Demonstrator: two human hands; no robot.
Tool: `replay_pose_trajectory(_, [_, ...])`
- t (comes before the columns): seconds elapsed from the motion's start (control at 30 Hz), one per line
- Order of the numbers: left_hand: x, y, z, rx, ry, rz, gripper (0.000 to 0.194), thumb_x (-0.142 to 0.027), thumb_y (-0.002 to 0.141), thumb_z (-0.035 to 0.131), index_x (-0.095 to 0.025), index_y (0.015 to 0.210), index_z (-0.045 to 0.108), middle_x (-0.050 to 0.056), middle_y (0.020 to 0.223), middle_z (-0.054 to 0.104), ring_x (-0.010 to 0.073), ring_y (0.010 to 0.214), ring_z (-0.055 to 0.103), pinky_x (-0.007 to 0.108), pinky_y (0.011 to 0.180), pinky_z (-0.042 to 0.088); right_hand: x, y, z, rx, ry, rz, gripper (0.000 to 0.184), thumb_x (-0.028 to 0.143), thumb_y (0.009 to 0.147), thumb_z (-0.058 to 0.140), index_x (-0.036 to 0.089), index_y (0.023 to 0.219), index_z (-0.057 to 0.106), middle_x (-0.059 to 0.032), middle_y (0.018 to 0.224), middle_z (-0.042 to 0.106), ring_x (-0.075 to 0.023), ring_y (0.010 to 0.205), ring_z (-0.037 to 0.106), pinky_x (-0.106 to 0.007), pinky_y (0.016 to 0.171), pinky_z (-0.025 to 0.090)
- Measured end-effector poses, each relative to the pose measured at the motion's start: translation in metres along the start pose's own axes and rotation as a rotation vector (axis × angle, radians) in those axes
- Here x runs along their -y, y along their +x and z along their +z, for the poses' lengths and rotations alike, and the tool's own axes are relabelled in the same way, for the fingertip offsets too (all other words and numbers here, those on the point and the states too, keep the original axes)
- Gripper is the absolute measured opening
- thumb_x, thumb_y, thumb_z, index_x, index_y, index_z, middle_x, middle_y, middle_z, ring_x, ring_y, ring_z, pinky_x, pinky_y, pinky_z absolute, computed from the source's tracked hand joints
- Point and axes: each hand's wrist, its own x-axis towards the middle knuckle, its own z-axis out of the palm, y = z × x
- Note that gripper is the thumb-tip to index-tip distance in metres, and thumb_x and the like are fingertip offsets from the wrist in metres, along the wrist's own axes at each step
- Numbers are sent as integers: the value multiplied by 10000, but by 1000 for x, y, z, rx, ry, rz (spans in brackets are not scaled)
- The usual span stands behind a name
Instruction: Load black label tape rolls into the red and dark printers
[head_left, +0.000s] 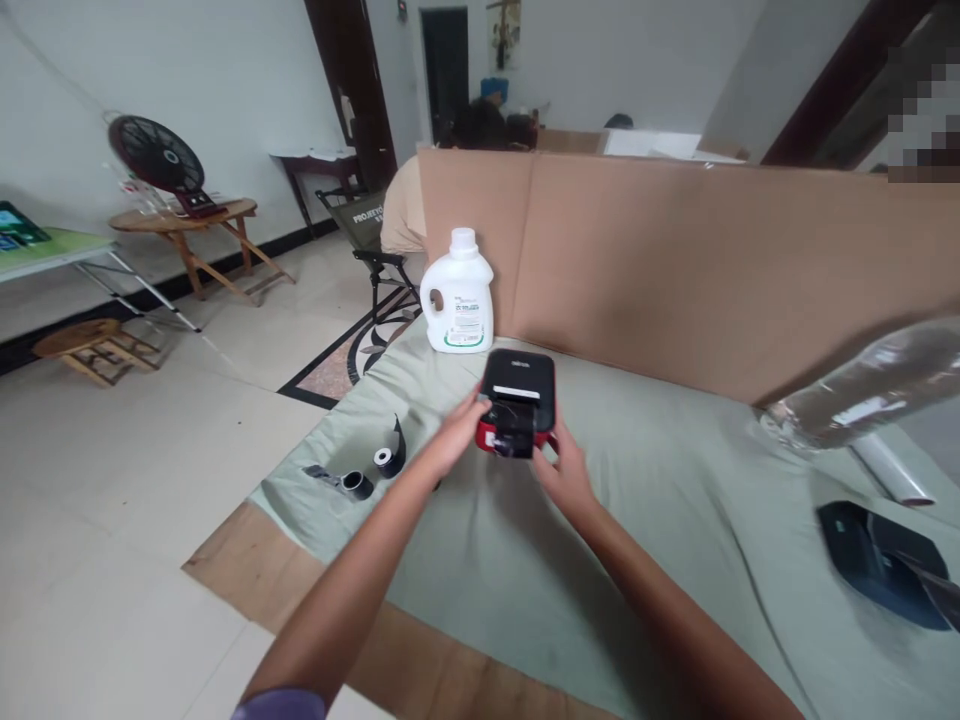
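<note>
two bare arms reach forward over a counter (240, 565) whose wooden edge shows beneath a pale green cloth (652, 610). a boxy black-and-red device (517, 375) is held between the hands above the middle of the cloth, near its far side; whether its underside touches the cloth is hard to tell. its top is black with a thin white bar across it, its lower sides are red, and a glossy dark piece covers the near front.

the left hand (459, 432) has its grip closed on the device's left side, thumb at the top edge. the right hand (564, 475) has its grip closed on the near right corner, fingers along the side.

to the left on the cloth lie two small rolls, a dark one (357, 486) with a loose strip and, just beside it, one with a white core (384, 458) and a dark strip curling up. behind the device stands a white jug (460, 300), upright and capped, close to a tall cardboard panel (637, 250). at the right are a shiny silver bundle (870, 385), a pale tube (894, 470) and a dark, shallow object (877, 565). beyond the floor (187, 430), a black fan (157, 155) stands by the wall.
</note>
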Motion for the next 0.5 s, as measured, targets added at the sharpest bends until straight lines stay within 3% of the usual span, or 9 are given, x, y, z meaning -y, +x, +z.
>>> replay_pose_trajectory(0.13, [-12,44,-61,-71,-63,-83,429,-331,818,614,-210,1227,665,42,1179,736,230,1110,672,310,956,506,-1,60,68,22,71,-76,777,286,903,570,273,1611,251,-87,1493,545,-300,1319,562,-479,1139,427])
replay_pose_trajectory(0.23, [-6,69,-90,-141,-121,-150,368,-311,778,607,-163,1109,674,44,984,749,201,886,692,274,824,516,-9,84,102,21,69,-91,810,278,884,570,249,1616,226,-97,1531,502,-320,1376,505,-504,1171,382])
replay_pose_trajectory(0.37, [7,88,-108,-166,-155,-169,297,-298,753,584,-143,994,661,44,852,726,182,754,662,263,745,504,-22,95,125,17,58,-60,849,309,867,593,237,1617,202,-82,1609,397,-328,1473,383,-524,1232,284])
replay_pose_trajectory(0.5, [19,94,-109,-177,-161,-174,309,-286,731,572,-137,988,659,44,789,717,186,715,653,270,703,503,-35,92,134,19,49,-12,873,330,864,592,174,1616,177,-121,1653,301,-329,1522,293,-540,1257,217])
